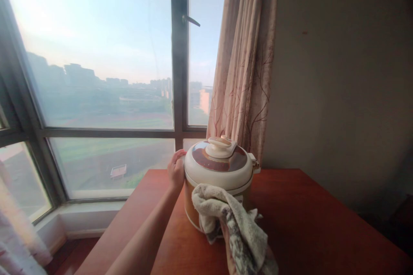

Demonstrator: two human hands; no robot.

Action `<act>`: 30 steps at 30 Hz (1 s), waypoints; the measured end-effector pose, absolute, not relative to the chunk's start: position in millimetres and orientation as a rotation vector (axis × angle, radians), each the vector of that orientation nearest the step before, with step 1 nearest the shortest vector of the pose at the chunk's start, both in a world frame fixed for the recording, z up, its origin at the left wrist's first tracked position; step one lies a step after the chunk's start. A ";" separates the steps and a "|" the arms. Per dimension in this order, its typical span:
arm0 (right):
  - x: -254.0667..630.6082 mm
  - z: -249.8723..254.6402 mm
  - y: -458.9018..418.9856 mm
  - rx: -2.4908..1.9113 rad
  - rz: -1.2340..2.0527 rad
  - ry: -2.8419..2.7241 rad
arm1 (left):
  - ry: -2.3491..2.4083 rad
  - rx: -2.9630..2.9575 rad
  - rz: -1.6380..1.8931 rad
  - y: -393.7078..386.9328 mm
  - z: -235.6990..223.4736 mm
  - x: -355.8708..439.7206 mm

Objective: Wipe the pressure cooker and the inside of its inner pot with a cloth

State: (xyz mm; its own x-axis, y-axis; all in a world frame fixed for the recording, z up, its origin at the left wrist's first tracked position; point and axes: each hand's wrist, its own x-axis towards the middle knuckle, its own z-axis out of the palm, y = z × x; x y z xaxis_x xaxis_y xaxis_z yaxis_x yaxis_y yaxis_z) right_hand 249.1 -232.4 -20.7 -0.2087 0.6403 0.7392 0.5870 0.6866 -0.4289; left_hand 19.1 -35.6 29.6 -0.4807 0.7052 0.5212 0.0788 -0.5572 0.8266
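A cream and brown rice cooker [220, 179] stands upright on the red-brown table [300, 206], its lid down. At its left side, my left hand [177, 172] has its fingers curled over the side handle, which they largely hide. A grey-white cloth [238, 215] is bunched against the cooker's front, covering part of its body and front panel. Beneath the cloth is my right hand [227, 247]; only a strip of skin shows and its fingers are hidden. The cloth drapes over that hand and wrist, held to the cooker.
Behind the table is a large window with a grey frame [179, 94] and a handle [192, 21]. A patterned curtain [241, 60] hangs just behind the cooker. A plain wall [329, 86] rises on the right. Another pale curtain [19, 223] hangs at the lower left.
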 end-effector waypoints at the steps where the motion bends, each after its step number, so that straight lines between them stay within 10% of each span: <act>1: 262.8 -19.5 -233.8 -0.979 0.066 -1.835 | 1.171 1.292 2.089 -35.6 29.6 19.4; 12: 294.5 30.4 -191.2 -0.919 -0.013 -1.730 | 1.168 1.266 2.088 -33.2 27.7 20.3; 23: 304.5 -77.8 -213.6 -0.528 -0.635 -2.390 | 1.187 1.281 2.091 -36.2 29.6 20.9; 30: 332.7 -49.8 -202.9 -0.564 -0.511 -2.555 | 1.175 1.241 2.102 -39.7 32.9 22.3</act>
